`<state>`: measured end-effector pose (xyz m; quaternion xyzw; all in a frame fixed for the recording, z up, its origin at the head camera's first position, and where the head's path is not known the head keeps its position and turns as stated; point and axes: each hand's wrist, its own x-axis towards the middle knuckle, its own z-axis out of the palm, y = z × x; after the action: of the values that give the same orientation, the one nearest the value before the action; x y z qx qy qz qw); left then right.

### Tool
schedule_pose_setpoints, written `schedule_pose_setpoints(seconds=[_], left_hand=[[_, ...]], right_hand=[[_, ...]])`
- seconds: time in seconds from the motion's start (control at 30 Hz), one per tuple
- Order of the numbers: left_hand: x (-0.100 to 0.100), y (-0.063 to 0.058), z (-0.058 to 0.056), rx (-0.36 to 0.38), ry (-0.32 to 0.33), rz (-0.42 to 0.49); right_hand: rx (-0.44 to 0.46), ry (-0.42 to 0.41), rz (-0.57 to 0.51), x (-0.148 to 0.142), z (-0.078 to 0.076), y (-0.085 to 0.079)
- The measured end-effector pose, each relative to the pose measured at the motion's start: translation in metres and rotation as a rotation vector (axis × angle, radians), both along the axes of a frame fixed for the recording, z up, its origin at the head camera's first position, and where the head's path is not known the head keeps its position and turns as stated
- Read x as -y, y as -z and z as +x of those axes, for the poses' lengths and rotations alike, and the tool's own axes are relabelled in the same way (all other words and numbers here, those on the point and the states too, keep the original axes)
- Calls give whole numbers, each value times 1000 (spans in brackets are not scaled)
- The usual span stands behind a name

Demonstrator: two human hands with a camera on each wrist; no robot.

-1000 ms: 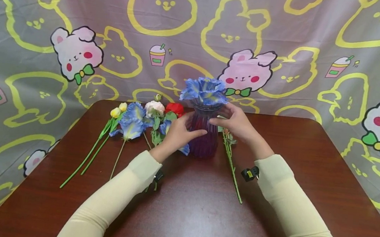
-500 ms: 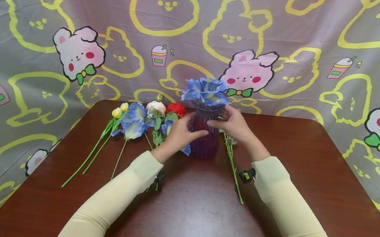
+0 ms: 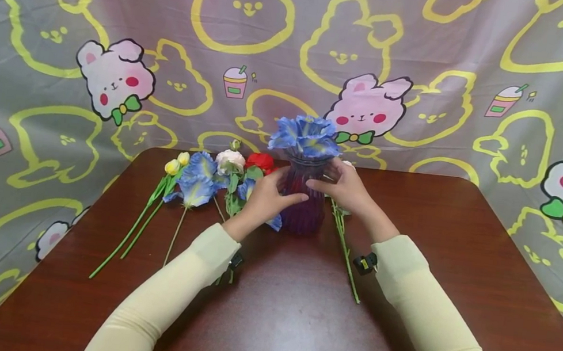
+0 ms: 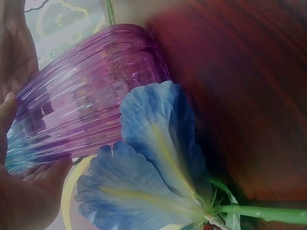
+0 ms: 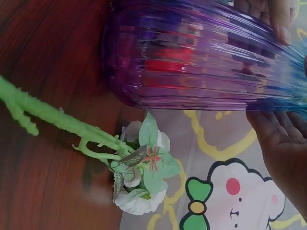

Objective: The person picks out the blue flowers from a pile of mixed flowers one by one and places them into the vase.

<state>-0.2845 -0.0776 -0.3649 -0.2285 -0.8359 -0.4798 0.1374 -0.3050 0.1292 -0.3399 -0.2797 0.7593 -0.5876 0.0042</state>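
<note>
A ribbed, see-through vase (image 3: 303, 215), purple below and bluish toward its neck, stands upright toward the table's back. Blue flowers (image 3: 305, 136) spread over its mouth. My left hand (image 3: 267, 197) holds the vase's left side, thumb across the front. From the right, my right hand (image 3: 348, 189) holds it just below the rim, its fingers going behind. In the left wrist view, a loose blue flower (image 4: 148, 158) overlaps the vase's lower part. A white flower (image 5: 139, 201) with green leaves lies beside the vase base in the right wrist view.
Left of the vase lie yellow tulips (image 3: 172, 166), blue flowers (image 3: 197, 183), a pale pink flower (image 3: 230, 161) and a red flower (image 3: 260, 161). A green stem (image 3: 345, 255) lies to the right. A patterned curtain (image 3: 295, 55) hangs behind the brown table (image 3: 463, 277).
Both hands stay at the vase, which keeps its place. My right wrist and forearm have dropped slightly, and a bit of white flower now shows behind the right hand.
</note>
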Motion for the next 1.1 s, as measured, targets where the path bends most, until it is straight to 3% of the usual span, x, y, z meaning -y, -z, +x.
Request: schedule_pose_setpoints(seconds=[0.3,0.63,0.7,0.93,1.1], left_hand=[[1,-1,-2,-28,-17,-47],[4,-5,-2,-5,-27,-89],[7,-8,-1,12,-33,-83],[25,-24,7,92,-6,15],[49,-27,16,112,-46,-8]], right_hand=[[-35,-2,-6,1,1,0],[-35,1,33,6,26,-24],[-35,0,40,6,25,-24],[-26,8,26,1,2,0],[-24,3,14,1,0,3]])
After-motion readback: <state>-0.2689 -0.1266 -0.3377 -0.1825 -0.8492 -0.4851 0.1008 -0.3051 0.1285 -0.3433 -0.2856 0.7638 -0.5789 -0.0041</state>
